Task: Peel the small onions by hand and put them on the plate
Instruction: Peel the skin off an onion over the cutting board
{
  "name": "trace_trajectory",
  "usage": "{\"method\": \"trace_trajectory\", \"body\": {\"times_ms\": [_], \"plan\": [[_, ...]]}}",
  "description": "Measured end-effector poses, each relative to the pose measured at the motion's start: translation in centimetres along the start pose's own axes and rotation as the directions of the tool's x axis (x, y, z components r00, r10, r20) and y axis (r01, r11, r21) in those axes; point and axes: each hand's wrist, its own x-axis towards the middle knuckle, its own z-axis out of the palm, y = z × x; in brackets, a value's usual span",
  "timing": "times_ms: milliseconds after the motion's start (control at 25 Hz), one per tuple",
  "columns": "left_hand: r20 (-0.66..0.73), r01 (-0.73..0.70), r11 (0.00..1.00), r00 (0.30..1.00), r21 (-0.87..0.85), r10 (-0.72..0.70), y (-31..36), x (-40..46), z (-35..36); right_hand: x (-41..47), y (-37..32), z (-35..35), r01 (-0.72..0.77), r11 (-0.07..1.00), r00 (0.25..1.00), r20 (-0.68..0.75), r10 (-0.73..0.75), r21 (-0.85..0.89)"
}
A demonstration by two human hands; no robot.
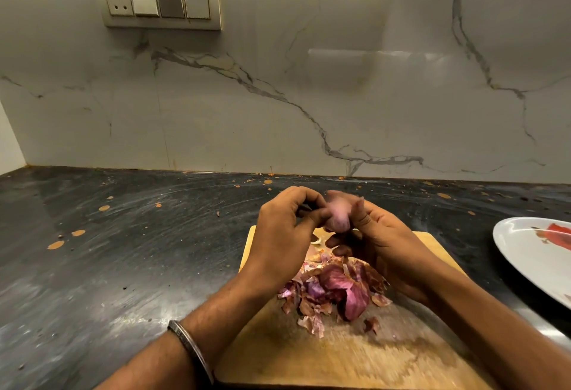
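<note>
**Status: onion held above cutting board**

I see a marbled wall (340, 96) with a switch panel (157, 3) behind a dark, speckled desk (108, 250). On the desk lies a wooden cutting board (309, 355); a white plate (531, 266) sits to its right, partly out of frame. A pile of purple onion skins (333, 294) rests on the board.

Above the board's far edge, both hands meet. The right hand (386, 247) grasps a small onion (338, 218), thumb and fingers curled round it. The left hand (278, 235) has its fingertips pinched against the onion's left side. The onion is blurred. A metal bangle (191, 352) circles the left wrist.
</note>
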Motion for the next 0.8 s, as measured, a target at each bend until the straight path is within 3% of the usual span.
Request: {"method": "trace_trajectory", "body": {"times_ms": [160, 360, 480, 800], "plan": [[0.027, 0.042, 0.999, 0.999, -0.034, -0.041, 0.01, 0.19, -0.06, -0.04, -0.09, -0.35, 0.039, 0.982, 0.997, 0.075, -0.025, -0.185], [0.028, 0.05, 0.984, 0.999, -0.174, -0.046, -0.07, 0.16, 0.04, -0.32, -0.1, 0.3, -0.023, 1.0, 0.996, 0.083, 0.023, 0.001], [0.034, 0.064, 0.97, 0.998, -0.234, -0.058, 0.01, 0.35, -0.13, -0.27, -0.25, 0.13, -0.043, 0.999, 0.994, 0.098, 0.04, 0.025], [0.022, -0.03, 0.999, 0.999, -0.016, 0.03, 0.31, 0.31, -0.58, -0.36, -0.12, 0.16, -0.03, 0.999, 0.995, 0.099, 0.028, 0.016]]}}
